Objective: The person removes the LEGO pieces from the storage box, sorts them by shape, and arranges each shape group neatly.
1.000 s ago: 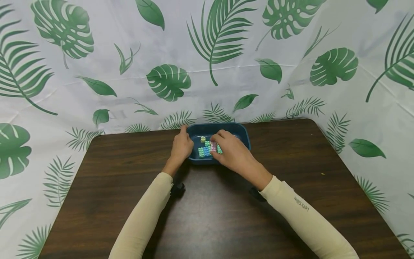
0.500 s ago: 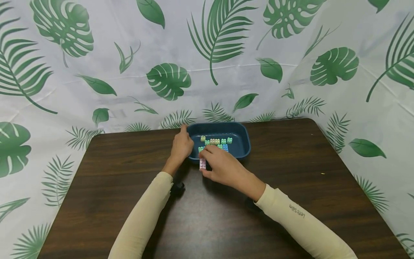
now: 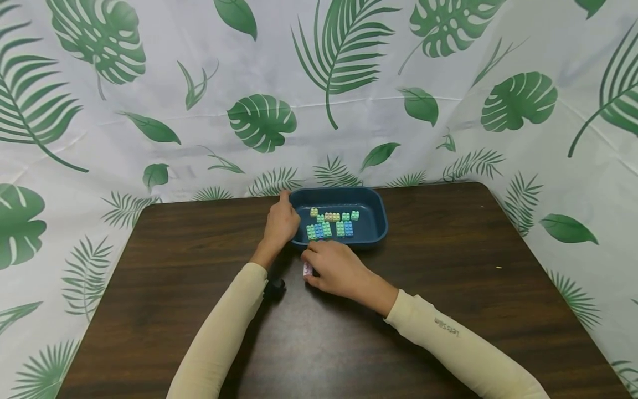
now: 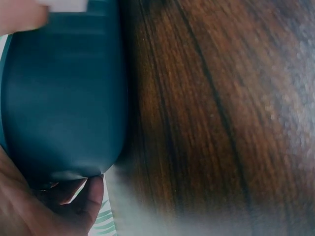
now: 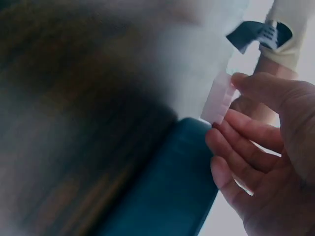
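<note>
A dark blue rectangular tub point(image 3: 369, 228) stands at the back of the table with several toy building bricks point(image 3: 319, 230) inside. My left hand point(image 3: 282, 221) grips its left end; in the left wrist view, the fingers point(image 4: 93, 196) curl against the tub's end wall. My right hand point(image 3: 338, 269) pinches a pale pink brick point(image 3: 307, 270) between thumb and fingers, just in front of the tub. The right wrist view shows the pink brick point(image 5: 218, 98) held at the fingertips, beside the tub's wall point(image 5: 167, 182).
Green, blue, yellow and pinkish bricks lie in two loose rows in the tub. The dark wood table point(image 3: 428, 260) extends to both sides and in front. A small yellow bit point(image 3: 498, 267) lies to the right. Behind hangs a leaf-patterned cloth point(image 3: 199, 138).
My right hand has lifted the pink brick out of the tub and brought it toward me and left, over the front edge. My left hand stays at the tub's left end.
</note>
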Tool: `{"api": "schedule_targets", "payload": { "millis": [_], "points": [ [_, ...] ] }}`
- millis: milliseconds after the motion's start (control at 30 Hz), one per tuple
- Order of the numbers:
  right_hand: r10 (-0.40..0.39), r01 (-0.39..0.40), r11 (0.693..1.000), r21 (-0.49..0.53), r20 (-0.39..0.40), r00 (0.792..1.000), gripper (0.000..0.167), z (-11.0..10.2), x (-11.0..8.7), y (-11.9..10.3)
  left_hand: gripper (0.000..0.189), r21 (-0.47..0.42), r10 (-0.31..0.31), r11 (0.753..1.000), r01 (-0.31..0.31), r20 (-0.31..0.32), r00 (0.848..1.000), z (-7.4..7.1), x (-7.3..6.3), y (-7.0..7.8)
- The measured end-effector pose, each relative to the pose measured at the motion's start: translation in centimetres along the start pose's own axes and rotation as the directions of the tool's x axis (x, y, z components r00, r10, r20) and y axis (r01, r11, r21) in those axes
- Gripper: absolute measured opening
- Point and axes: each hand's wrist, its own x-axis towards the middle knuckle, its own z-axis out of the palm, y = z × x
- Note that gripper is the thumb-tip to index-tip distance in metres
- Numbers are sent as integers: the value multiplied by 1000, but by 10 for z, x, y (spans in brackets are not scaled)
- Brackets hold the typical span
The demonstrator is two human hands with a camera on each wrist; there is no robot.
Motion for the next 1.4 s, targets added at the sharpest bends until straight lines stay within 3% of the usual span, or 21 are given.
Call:
{"api": "schedule_targets", "payload": {
  "millis": [500,933,1100,1267,1400],
  "points": [
    [-26,27,998,-54,26,999,29,20,-4,-1,49,3,5,1000,-5,40,999,2,1,5],
    [-72,72,994,-82,7,997,32,24,-7,-2,54,25,30,999,-32,79,996,-1,5,-2],
    [-100,97,989,-109,-21,995,40,18,-7,-3,54,24,24,999,-26,80,996,-5,3,-2],
    [-60,61,994,-94,12,998,41,0,-9,-4,53,28,36,999,-38,73,997,-5,2,-1],
    [-22,20,997,-77,-21,1000,37,-18,-12,-1,53,35,34,999,-37,66,997,-2,2,0]
  ]
}}
